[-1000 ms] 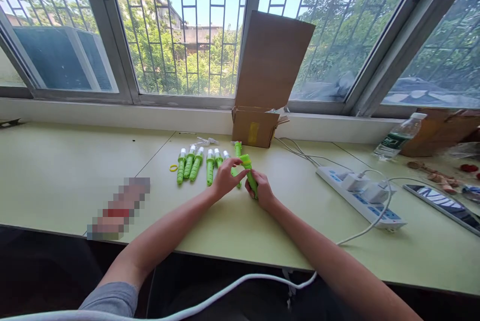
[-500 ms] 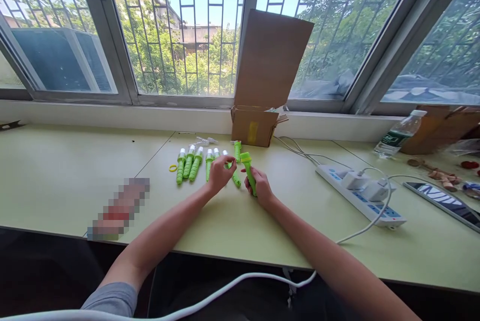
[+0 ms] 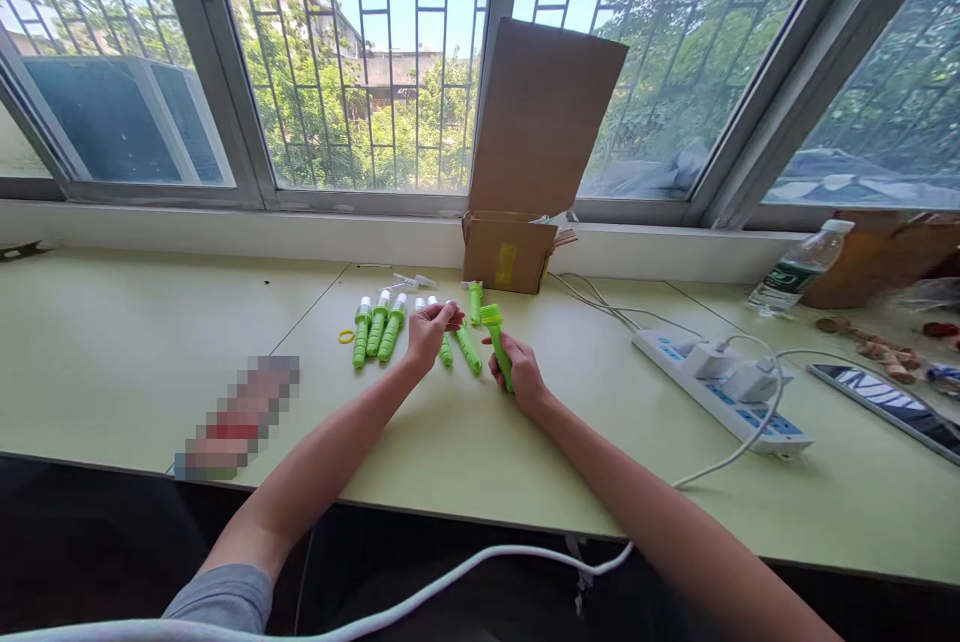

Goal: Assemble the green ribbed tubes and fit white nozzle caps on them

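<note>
My right hand (image 3: 519, 372) is closed around a green plastic tube (image 3: 498, 342), shaped like a small torch, held tilted with its wide head up and away from me. To its left, my left hand (image 3: 429, 334) has thumb and fingers pinched together above a group of similar tubes. What it pinches, if anything, is too small to make out. Several green ribbed tubes (image 3: 390, 330) with white tips lie side by side at the left, some partly covered by my left hand. Another green tube (image 3: 475, 304) stands or lies just behind, near the box.
An open cardboard box (image 3: 510, 252) stands by the window. Small clear plastic pieces (image 3: 412, 282) and a yellow ring (image 3: 346, 336) lie near the tubes. To the right are a white power strip (image 3: 720, 392) with cables, a phone (image 3: 889, 407) and a water bottle (image 3: 801, 270).
My left hand has moved left and slightly up, away from the head of the held tube, uncovering more of the tube lying between my hands. My right hand has stayed in place.
</note>
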### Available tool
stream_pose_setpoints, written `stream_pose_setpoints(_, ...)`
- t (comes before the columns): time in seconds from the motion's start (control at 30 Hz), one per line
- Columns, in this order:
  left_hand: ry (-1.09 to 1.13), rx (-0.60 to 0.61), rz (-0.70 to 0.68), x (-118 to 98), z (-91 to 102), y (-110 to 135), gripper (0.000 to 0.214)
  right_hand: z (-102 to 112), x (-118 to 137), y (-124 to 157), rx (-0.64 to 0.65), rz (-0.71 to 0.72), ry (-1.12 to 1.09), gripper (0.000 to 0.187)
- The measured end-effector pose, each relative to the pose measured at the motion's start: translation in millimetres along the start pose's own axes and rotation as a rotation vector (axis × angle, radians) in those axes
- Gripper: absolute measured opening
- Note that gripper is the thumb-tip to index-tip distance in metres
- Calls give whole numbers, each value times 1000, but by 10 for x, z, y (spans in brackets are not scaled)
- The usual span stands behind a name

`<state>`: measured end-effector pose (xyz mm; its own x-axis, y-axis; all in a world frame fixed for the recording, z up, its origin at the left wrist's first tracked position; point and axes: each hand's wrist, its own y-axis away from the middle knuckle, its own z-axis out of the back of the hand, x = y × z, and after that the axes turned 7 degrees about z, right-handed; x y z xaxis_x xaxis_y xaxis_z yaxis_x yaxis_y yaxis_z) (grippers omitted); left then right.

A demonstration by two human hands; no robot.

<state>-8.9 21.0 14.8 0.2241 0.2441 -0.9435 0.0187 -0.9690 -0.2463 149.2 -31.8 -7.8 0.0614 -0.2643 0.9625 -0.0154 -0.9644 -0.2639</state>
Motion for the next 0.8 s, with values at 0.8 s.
stream_pose_setpoints(0.8, -925, -118, -263, 28, 300, -541, 17, -20, 55, 59, 12, 2, 12, 47)
